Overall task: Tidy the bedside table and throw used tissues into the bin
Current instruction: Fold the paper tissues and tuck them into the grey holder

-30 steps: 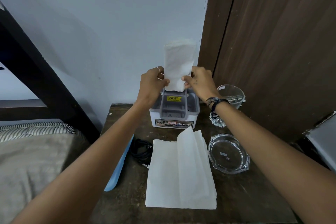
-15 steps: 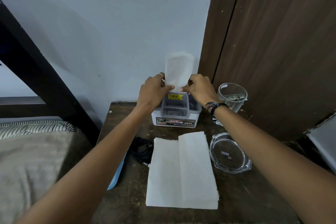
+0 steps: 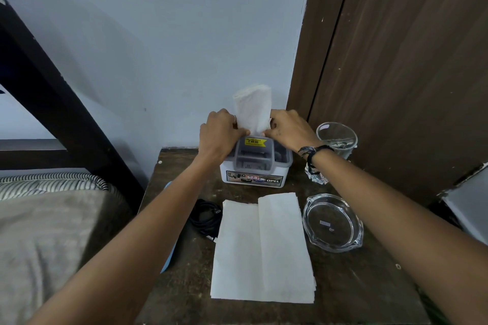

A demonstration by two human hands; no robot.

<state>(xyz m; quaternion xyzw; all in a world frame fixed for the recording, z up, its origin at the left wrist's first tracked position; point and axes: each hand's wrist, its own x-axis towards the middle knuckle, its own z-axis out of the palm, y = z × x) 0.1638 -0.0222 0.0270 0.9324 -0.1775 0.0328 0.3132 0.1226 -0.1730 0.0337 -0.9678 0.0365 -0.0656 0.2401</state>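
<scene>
A: Head view first. What are the hands doing?

B: Both are up at the back of the table [image 3: 343,285]. The left hand [image 3: 220,133] and the right hand [image 3: 286,128] pinch a folded tissue [image 3: 253,111] between them, fingers curled on its lower edges. It stands upright, its bottom end at the top of the box [image 3: 254,166] just under the hands.

A: Any writing on that box?

B: A yellow sticker just below the fingers reads "49.00"; the line above it is too small to read. The front label, nearer than the hands, ends in "OPEL".

A: And the rest?

B: A flat stack of tissues [image 3: 261,248] lies between the forearms, nearer than the box. A glass dish [image 3: 331,223] sits under the right forearm, with a small unreadable sticker inside. A glass [image 3: 336,138] stands right of the right hand. A black cable [image 3: 206,216] lies beside the left forearm.
</scene>
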